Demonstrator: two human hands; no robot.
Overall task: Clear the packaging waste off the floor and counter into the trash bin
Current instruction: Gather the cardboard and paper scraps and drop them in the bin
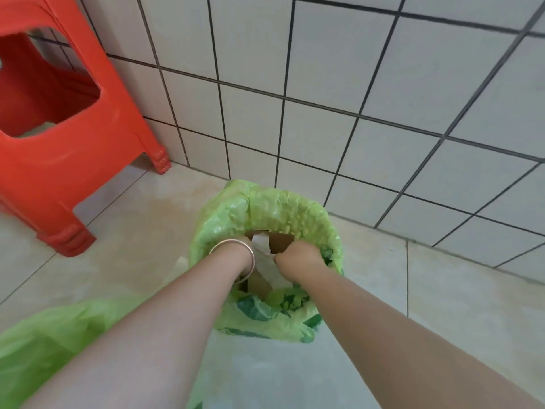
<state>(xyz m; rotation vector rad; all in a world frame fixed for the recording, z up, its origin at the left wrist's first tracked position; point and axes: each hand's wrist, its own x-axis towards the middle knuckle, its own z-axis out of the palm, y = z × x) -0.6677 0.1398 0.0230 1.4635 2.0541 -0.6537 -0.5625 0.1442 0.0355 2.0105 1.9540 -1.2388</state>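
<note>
The trash bin (283, 208), lined with a light green plastic bag, stands on the floor against the tiled wall. Both my arms reach down into its mouth. My left hand (240, 242), with a metal bangle on the wrist, is mostly hidden inside the bin among brown cardboard (280, 242) and white paper or plastic waste (261, 243). My right hand (298, 255) has its fingers curled and presses down on the white and cardboard waste; what exactly it grips is hidden.
A red plastic stool (59, 137) stands at the left against the wall. A loose green plastic bag (53, 332) lies at the lower left by my arm. A pale translucent sheet (265, 373) lies on the floor below the bin.
</note>
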